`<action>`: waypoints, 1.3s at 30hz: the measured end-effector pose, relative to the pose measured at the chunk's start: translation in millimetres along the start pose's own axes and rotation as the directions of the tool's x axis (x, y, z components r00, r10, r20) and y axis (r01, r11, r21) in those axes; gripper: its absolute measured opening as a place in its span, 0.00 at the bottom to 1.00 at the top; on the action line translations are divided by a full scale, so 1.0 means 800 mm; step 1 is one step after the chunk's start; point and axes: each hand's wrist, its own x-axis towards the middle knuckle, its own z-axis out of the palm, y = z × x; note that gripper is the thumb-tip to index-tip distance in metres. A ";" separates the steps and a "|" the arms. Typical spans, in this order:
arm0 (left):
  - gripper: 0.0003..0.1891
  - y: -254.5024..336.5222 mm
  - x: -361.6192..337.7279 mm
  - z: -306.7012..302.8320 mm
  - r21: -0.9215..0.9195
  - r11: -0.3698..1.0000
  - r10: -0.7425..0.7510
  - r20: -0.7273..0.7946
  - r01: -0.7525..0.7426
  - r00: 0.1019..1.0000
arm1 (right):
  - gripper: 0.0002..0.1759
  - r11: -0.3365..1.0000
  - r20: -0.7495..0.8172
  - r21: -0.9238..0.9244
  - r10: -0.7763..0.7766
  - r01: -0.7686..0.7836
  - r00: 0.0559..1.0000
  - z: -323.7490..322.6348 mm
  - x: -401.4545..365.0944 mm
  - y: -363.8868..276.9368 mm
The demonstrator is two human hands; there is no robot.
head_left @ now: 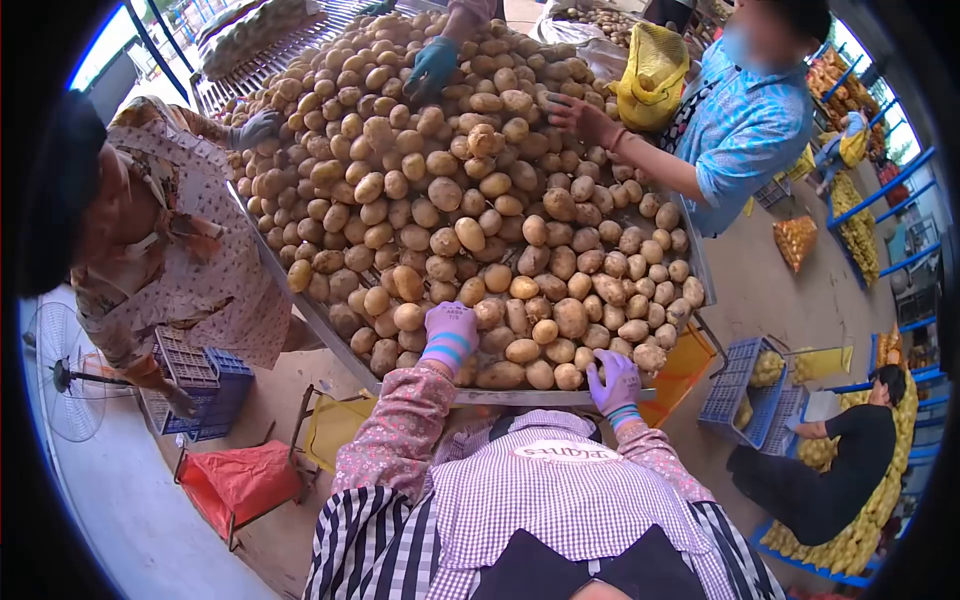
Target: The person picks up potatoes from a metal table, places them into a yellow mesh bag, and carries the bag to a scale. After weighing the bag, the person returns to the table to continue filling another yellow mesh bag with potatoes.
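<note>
A large heap of potatoes (470, 234) covers the metal-edged sorting table (330, 330) in front of me. My left hand (450, 335), in a purple glove with blue stripes at the cuff, reaches over the near edge and touches the potatoes there. Its fingers point down and away, so their tips are hidden. Farther right, my right hand (614, 382) wears a matching glove and rests at the near rim beside the potatoes, thumb apart from the fingers. No potato shows in its grip.
Co-workers' hands touch the heap: a grey glove (258, 130), a teal glove (432, 68) and a bare hand (585, 120). A yellow sack (652, 78) sits at the right rim. Blue crates (738, 392), a red sack (240, 484) and a fan (68, 375) stand around the table.
</note>
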 end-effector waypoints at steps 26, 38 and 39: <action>0.16 -0.023 0.023 -0.014 -0.141 0.975 0.170 -0.031 -0.173 0.985 | 0.19 0.999 0.015 0.009 0.047 -0.047 0.999 -0.012 0.000 -0.010; 0.22 -0.032 -0.028 0.005 -0.318 0.939 0.058 -0.217 -0.127 0.974 | 0.18 0.999 0.003 -0.004 0.042 -0.042 0.999 -0.012 -0.001 -0.012; 0.22 -0.027 -0.019 0.006 -0.275 0.959 0.013 -0.183 -0.064 0.983 | 0.18 0.999 0.002 -0.003 0.049 -0.049 0.999 -0.012 -0.001 -0.012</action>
